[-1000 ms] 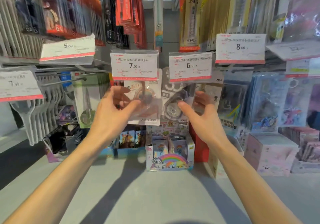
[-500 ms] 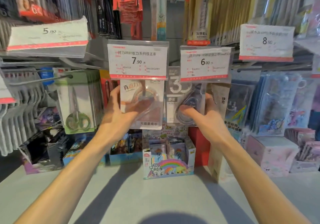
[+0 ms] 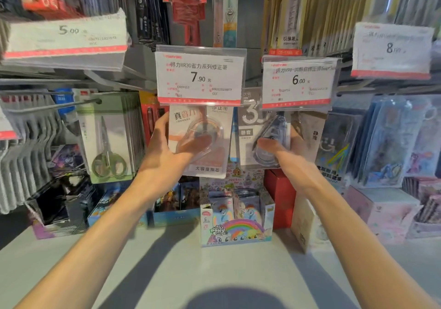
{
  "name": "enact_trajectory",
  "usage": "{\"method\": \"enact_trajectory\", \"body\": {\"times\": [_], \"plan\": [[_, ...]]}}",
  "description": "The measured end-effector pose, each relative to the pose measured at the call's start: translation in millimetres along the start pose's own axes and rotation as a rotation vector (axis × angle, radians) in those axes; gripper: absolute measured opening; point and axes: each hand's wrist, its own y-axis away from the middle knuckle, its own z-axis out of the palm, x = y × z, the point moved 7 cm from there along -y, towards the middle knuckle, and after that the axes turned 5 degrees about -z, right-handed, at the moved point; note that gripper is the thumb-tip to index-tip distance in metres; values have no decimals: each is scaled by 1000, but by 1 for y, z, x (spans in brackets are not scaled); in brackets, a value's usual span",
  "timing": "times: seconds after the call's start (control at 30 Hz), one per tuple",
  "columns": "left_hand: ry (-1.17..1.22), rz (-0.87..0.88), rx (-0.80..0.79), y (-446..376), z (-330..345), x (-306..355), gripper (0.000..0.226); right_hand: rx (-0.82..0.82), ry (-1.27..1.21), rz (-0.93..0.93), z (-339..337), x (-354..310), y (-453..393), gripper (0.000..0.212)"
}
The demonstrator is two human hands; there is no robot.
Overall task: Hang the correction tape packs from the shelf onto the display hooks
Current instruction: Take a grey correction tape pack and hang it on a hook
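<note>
Open shelf below, crowded hooks above

Your shelf top [image 3: 167, 268] at 6 o'clock lies bare; price tags [image 3: 200, 75] at 12, scissors packs [image 3: 107, 141] at 9 and card boxes [image 3: 236, 222] block the rest.

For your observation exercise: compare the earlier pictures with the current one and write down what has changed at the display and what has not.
The left hand has lifted its orange correction tape pack until the top sits behind the 7.90 price tag. The right hand has raised the grey correction tape pack likewise under the 6.00 price tag. Each hand keeps its grip. The scissors pack and rainbow box stayed put.
</note>
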Motion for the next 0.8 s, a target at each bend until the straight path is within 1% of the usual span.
{"method": "enact_trajectory", "body": {"times": [0.1, 0.13, 0.17, 0.2, 0.23, 0.3, 0.33, 0.37, 0.47, 0.5, 0.53, 0.57, 0.6, 0.63, 0.67, 0.7, 0.73, 0.8], "plan": [[-60, -1, 14, 4, 1, 4, 93, 25, 45, -28, -1, 0, 2, 46], [-77, -10, 15, 6, 0, 6, 96, 10, 38, -22, 0, 1, 5, 57], [-97, -24, 15, 8, 0, 6, 102, 6, 34, -22, 1, 1, 9, 82], [-115, -41, 19, 9, -1, 6, 105, 23, 42, -10, -1, 1, 13, 99], [-126, -51, 22, 10, -1, 4, 106, 42, 44, -27, -2, 2, 15, 99], [-111, -68, 16, 9, 0, 0, 104, 76, 40, -105, 2, -4, 22, 71], [-86, -78, 5, 9, 3, -2, 105, 83, 37, -121, 5, -5, 24, 65], [-58, -81, -6, 8, 5, -4, 105, 81, 25, -132, 8, -4, 25, 69], [-32, -64, -11, 8, 11, -4, 100, 26, -44, -105, 18, -1, 21, 99], [-28, -59, -11, 9, 12, -4, 99, 12, -48, -87, 18, -1, 21, 102], [-21, -57, -9, 9, 12, -4, 98, 10, -48, -69, 16, 0, 21, 95], [-20, -64, -6, 9, 13, -4, 98, 15, -23, -46, 13, 1, 21, 76], [-23, -70, -8, 9, 14, -3, 98, 13, 7, -35, 11, 2, 20, 51], [-27, -78, -13, 10, 14, -3, 99, 4, 18, -43, 9, 1, 20, 35], [-25, -87, -22, 10, 15, -2, 99, -4, 18, -55, 8, 1, 20, 28], [-24, -90, -27, 10, 15, -1, 99, -16, 11, -59, 8, 1, 21, 26], [-34, -96, -29, 11, 14, -1, 100, -33, 0, -59, 7, 1, 22, 32], [-99, -106, -27, 16, 10, 3, 100, -71, -44, -82, 5, -3, 27, 62]]}}
